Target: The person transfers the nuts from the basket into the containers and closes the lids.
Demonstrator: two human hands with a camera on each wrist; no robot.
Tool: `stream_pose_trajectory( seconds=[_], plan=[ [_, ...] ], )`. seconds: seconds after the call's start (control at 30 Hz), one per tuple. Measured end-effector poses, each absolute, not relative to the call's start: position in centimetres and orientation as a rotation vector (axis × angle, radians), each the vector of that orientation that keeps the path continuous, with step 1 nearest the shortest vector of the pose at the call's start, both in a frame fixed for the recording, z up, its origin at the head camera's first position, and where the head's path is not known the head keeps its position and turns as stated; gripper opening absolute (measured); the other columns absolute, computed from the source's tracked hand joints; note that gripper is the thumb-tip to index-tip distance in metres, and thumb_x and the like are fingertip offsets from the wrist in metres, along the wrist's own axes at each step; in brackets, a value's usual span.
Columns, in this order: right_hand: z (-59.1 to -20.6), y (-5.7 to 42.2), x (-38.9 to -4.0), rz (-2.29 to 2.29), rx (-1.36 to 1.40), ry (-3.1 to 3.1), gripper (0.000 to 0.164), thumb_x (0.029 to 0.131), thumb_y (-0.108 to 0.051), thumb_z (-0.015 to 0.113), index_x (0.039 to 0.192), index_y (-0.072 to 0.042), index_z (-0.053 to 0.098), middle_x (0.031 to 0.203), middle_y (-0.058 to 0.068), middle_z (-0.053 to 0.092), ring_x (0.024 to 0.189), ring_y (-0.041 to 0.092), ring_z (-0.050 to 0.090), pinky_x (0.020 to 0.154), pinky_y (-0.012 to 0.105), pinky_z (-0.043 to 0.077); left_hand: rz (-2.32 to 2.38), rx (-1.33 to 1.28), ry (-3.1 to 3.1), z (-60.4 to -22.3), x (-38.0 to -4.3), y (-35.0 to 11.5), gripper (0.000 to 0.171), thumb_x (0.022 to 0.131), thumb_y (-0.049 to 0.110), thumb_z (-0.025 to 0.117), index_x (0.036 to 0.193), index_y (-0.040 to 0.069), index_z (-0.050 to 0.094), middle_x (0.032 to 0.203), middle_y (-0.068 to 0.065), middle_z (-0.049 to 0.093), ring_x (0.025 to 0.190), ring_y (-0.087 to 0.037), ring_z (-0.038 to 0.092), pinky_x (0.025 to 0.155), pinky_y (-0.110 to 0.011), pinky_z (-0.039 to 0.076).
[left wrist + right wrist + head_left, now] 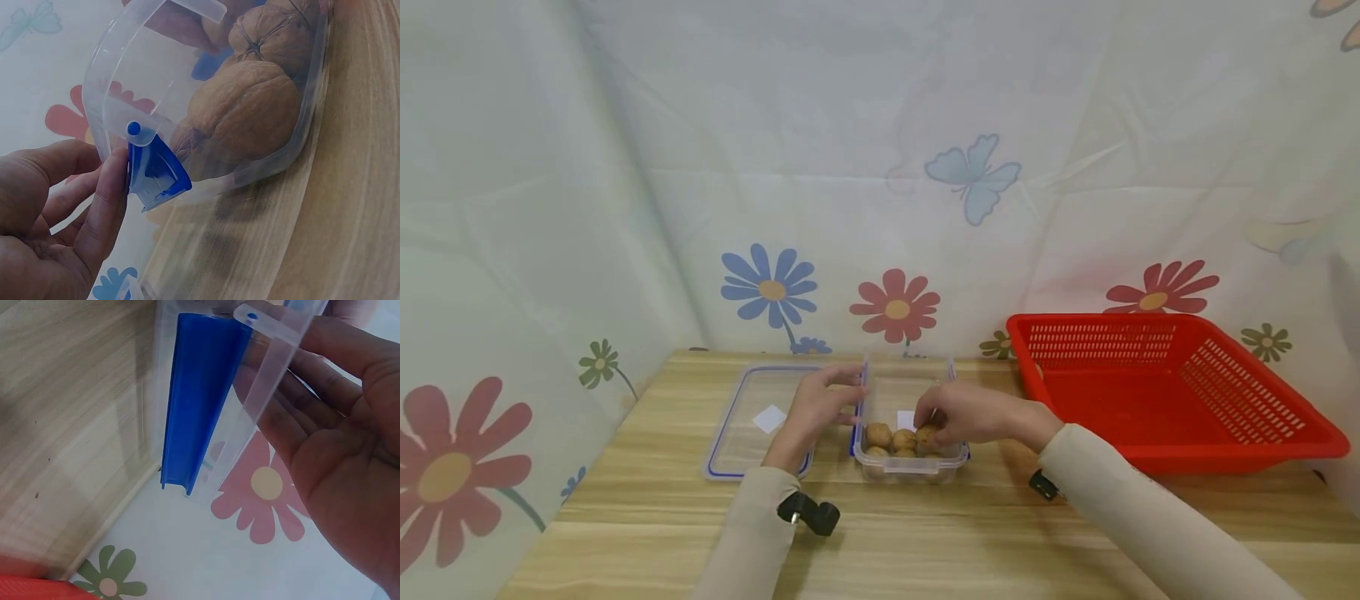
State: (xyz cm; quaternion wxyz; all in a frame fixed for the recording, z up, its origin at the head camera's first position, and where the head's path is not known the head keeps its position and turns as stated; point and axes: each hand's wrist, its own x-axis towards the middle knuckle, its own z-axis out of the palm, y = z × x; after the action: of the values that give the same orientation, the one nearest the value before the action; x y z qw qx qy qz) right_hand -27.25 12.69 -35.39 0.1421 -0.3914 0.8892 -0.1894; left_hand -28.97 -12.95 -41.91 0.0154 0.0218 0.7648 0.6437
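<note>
A clear plastic food container (913, 468) with blue side latches stands on the table, several walnuts (878, 434) gathered at its near end. My left hand (822, 406) is at the container's left side, fingers loosely bent; in the left wrist view its fingertips lie against the wall beside a hanging blue latch (156, 172). Reaching over the right wall, my right hand (966, 412) has its fingers down inside, curled round a walnut (927, 436) at the near right corner. From the right wrist camera the fingers show partly through the clear wall, with another blue latch (203, 394) below them.
The container's clear lid (730, 454), edged in blue, lies flat on the left with a white label (769, 419) on it. A large red plastic basket (1232, 457) occupies the right side of the wooden table (895, 542). Behind hangs a flower-printed curtain (820, 208).
</note>
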Motion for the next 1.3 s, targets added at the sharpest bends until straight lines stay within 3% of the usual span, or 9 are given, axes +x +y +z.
stream_pose_trajectory(
  seconds=[0.43, 0.9, 1.07, 1.3],
  plan=[
    [-35.6, 11.9, -27.7, -0.429, -1.224, 2.551, 0.014, 0.091, 0.002, 0.079, 0.103, -0.005, 0.077, 0.098, 0.0, 0.073, 0.09, 0.015, 0.069, 0.086, 0.028, 0.061, 1.998, 0.059, 2.377, -41.7, -28.9, -13.1, 0.042, 0.098, 0.007, 0.075, 0.14, 0.005, 0.068, 0.127, -0.02, 0.067, 0.1, -0.031, 0.072, 0.07, -0.036, 0.067],
    [-36.2, 11.4, -27.9, -0.383, -1.2, 2.551, 0.011, 0.091, 0.003, 0.076, 0.098, -0.006, 0.076, 0.089, -0.001, 0.071, 0.078, 0.01, 0.058, 0.075, 0.025, 0.057, 2.002, 0.056, 2.374, -41.7, -28.9, -13.2, 0.043, 0.098, 0.007, 0.075, 0.14, 0.004, 0.068, 0.128, -0.02, 0.068, 0.099, -0.031, 0.073, 0.07, -0.036, 0.067],
    [-36.0, 11.5, -27.7, -0.428, -1.142, 2.546, 0.014, 0.093, 0.002, 0.076, 0.105, -0.006, 0.077, 0.096, 0.0, 0.073, 0.084, 0.011, 0.061, 0.082, 0.028, 0.059, 1.998, 0.056, 2.374, -41.7, -29.0, -13.0, 0.042, 0.098, 0.007, 0.075, 0.14, 0.005, 0.069, 0.128, -0.02, 0.068, 0.097, -0.03, 0.073, 0.069, -0.036, 0.067],
    [-34.9, 12.0, -27.3, -0.54, -1.073, 2.543, 0.023, 0.094, 0.0, 0.078, 0.116, -0.002, 0.076, 0.113, 0.008, 0.075, 0.105, 0.026, 0.07, 0.097, 0.043, 0.061, 1.974, 0.06, 2.396, -41.7, -29.1, -13.0, 0.042, 0.099, 0.008, 0.074, 0.14, 0.005, 0.068, 0.128, -0.019, 0.068, 0.096, -0.028, 0.073, 0.07, -0.036, 0.067]
  ],
)
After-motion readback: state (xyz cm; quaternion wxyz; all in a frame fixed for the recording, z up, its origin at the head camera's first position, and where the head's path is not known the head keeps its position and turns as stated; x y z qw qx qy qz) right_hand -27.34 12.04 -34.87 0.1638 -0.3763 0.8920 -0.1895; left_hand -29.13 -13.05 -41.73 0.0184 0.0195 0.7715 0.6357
